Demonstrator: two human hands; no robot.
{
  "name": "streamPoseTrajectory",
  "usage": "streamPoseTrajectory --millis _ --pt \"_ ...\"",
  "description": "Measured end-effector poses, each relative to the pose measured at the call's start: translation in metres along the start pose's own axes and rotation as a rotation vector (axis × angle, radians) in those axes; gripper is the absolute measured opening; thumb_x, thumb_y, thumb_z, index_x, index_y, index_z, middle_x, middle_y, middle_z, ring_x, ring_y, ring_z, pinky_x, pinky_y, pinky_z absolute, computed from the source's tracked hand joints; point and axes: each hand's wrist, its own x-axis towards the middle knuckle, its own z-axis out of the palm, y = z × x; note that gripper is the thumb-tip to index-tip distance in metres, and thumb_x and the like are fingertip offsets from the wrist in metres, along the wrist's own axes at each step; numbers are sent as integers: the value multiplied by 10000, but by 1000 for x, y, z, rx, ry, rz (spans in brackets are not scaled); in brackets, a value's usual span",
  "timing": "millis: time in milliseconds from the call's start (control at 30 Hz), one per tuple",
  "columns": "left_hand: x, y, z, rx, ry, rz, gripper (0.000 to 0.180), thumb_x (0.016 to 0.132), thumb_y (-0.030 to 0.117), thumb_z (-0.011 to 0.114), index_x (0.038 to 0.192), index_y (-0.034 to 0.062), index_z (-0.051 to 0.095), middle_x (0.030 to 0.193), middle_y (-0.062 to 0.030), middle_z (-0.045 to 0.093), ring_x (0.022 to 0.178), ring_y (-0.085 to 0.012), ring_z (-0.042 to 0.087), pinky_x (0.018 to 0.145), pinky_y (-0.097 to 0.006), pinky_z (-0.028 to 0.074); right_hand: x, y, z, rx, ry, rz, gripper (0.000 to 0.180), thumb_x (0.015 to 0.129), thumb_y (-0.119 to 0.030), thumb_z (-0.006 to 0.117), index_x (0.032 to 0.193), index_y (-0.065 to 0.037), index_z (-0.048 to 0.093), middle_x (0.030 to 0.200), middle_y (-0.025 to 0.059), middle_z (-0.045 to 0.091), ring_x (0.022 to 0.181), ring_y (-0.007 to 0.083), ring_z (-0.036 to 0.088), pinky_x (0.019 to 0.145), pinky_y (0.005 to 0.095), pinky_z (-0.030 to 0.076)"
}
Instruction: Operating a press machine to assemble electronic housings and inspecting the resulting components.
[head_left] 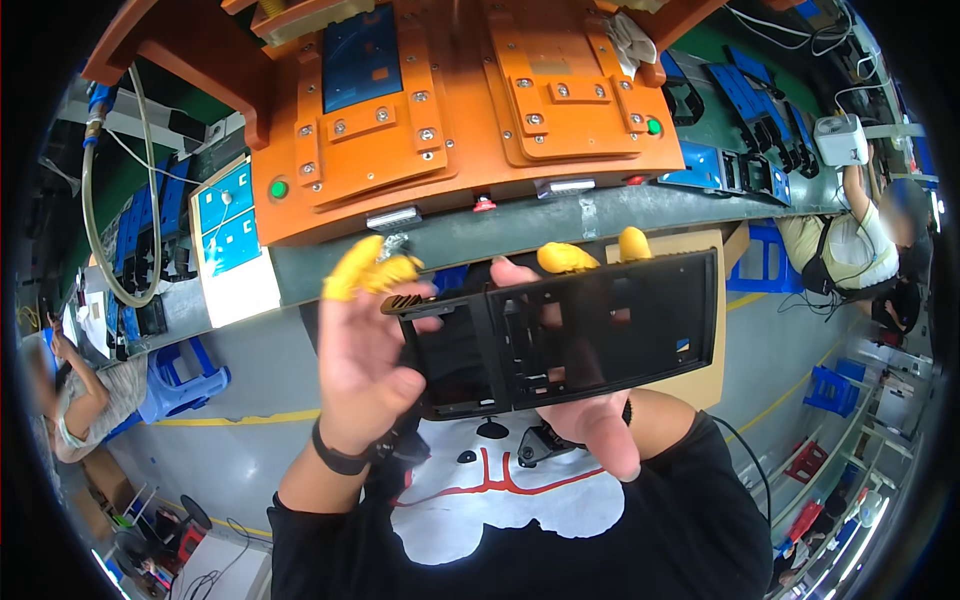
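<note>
A black plastic bezel (608,325) with two framed sections, one smaller and one larger, is held up tilted in front of my chest. My right hand (590,420) grips it from behind, thumb below its lower edge and yellow-cotted fingertips showing over the top. Small cutouts in the bezel let skin show through. At the bezel's left end is my left hand (355,365), its fingers apart and its yellow finger cots blurred by motion. Its thumb lies close to the bezel's side edge; whether it touches is hard to see.
An orange two-bay fixture (465,160) stands on the green bench (450,245), a blue-filmed plate (362,62) in its left bay. Blue-filmed sheets (228,215) lie left; blue-and-black parts (725,172) lie right. A hose (88,210) loops at left. Other people sit at both sides.
</note>
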Motion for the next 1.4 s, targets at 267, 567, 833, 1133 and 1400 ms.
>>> streamPoseTrajectory --millis 267,567,833,1133,1400 --pt "12 45 18 902 -55 464 391 695 93 770 1062 10 665 1118 -158 606 999 -312 580 871 -371 459 20 -37 -8 -788 -223 212 1224 660 -747 698 1564 -122 158 1496 193 369 1342 334 444 1128 478 355" --pt "15 35 27 994 -77 440 239 735 -13 729 970 -1 685 1001 -128 648 908 -265 610 815 -332 471 18 -26 13 -591 8 256 1224 487 -529 948 1399 38 360 1418 141 462 1322 214 466 1182 363 275" --pt "24 33 22 963 -19 520 222 712 -4 737 925 20 682 965 -122 653 831 -296 598 736 -346 470 22 -33 -16 -694 -297 394 1236 542 -762 773 1442 5 411 1457 144 425 1378 250 395 1162 415 299" --pt "45 67 52 933 -190 557 231 795 -25 695 1024 -43 675 1019 -151 650 920 -230 625 805 -288 479 -6 -14 -6 -427 -201 510 1082 677 -727 731 1428 -7 433 1443 91 461 1344 212 413 1127 361 336" --pt "59 65 64 818 -251 442 190 779 -35 713 969 -43 699 915 -113 664 825 -189 622 740 -258 457 -5 -15 -12 -385 -364 654 943 720 -682 745 1357 -24 517 1360 83 534 1280 205 478 1056 359 416"
